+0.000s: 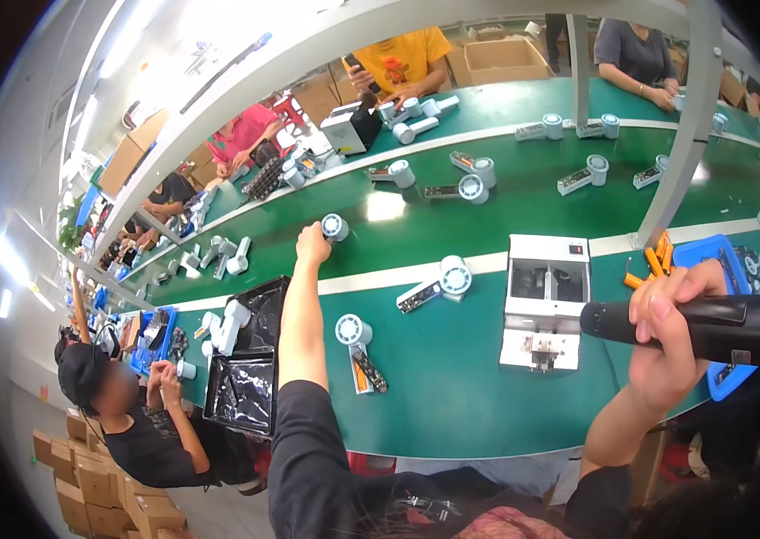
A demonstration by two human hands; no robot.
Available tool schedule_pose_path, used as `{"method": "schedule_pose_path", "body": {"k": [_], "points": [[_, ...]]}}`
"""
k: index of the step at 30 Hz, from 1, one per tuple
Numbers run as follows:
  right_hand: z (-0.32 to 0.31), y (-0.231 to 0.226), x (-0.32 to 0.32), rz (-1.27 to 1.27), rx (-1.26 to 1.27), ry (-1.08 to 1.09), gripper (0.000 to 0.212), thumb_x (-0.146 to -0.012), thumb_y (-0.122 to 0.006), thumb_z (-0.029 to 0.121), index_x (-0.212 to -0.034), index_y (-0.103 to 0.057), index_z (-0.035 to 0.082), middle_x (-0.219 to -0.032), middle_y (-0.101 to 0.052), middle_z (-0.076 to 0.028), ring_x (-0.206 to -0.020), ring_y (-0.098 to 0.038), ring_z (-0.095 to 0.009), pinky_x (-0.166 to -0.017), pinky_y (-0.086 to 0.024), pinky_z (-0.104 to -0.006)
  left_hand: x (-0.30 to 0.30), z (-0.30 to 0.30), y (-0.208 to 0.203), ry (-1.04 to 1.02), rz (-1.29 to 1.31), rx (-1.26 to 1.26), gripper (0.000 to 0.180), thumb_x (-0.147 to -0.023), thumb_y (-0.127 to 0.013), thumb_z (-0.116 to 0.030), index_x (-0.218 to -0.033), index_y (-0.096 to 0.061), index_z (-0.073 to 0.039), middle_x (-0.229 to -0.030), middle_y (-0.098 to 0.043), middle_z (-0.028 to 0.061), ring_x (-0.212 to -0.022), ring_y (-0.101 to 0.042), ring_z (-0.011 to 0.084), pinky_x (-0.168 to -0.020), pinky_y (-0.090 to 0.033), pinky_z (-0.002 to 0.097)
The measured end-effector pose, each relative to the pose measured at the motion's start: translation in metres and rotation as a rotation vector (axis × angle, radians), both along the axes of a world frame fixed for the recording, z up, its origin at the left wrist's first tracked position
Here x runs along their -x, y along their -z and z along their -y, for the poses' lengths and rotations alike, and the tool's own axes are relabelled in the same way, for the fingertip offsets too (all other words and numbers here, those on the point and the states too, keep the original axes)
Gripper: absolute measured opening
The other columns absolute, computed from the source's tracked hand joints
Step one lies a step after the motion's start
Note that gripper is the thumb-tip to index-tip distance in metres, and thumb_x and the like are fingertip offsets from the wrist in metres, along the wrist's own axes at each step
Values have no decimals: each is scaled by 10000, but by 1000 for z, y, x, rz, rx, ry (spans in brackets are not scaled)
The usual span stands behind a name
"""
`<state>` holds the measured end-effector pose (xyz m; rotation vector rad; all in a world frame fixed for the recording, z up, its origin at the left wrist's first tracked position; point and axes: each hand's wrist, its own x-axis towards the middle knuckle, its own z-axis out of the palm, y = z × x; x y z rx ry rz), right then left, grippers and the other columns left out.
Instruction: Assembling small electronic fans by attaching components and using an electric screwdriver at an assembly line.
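Note:
My left hand (312, 244) stretches over the green conveyor, its fingers closed on a light blue handheld fan (335, 226) whose round head shows beside them. Raised at the right, my right hand (667, 314) wraps around a thick black cylindrical tool (712, 328); its exact kind I cannot make out. On the bench in front of me lies a fan with an opened handle (355, 334), an orange cell and dark part showing. Another opened fan (454, 277) lies farther off, its circuit board visible. A white and grey bench machine (542, 301) stands left of the black tool.
Black trays (243, 392) sit at the left, near a co-worker (142, 413) in black. A blue bin (712, 256) and orange cells (652, 260) lie right. More fans (471, 187) rest on the conveyor. A white metal post (681, 153) rises at the right. Other people work across the belt.

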<state>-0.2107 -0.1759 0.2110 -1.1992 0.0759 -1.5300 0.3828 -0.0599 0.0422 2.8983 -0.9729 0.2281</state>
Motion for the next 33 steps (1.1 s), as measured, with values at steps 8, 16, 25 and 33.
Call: {"method": "schedule_pose_path", "body": {"k": [8,16,25,33], "points": [[0,1,-3,-57,46,-14,222,-853,-604,-66,-963,-446,45,-696,-498,-40,-540,-451,-105,-613,-446,-295,121,35,-107,292,-115,285,663,-682,-763,-241,-1241,-582,65,-932,-716,270,-921,-709,413,-842,-579,459],[1,3,-6,-75,-3,-70,240,-838,-620,-72,-962,-455,51,-706,-509,-44,-562,-469,-113,-620,-458,-295,352,-33,-64,507,-380,135,1061,-706,-696,-168,-1581,-126,22,-814,-695,256,-754,-676,457,-779,-560,514],[16,1,14,-18,0,-11,211,-864,-588,-51,-991,-446,40,-715,-496,-43,-564,-451,-113,-637,-431,-316,316,-5,-62,553,-437,292,775,-751,-847,-307,-1397,-529,-21,-884,-730,183,-816,-726,331,-761,-572,418],[25,4,9,15,-35,17,213,-868,-594,-52,-991,-450,45,-706,-488,-39,-563,-443,-117,-647,-439,-318,260,53,-20,500,-139,-75,658,-697,-724,-45,-1309,-484,-68,-1018,-672,232,-948,-651,477,-839,-542,552]]}}
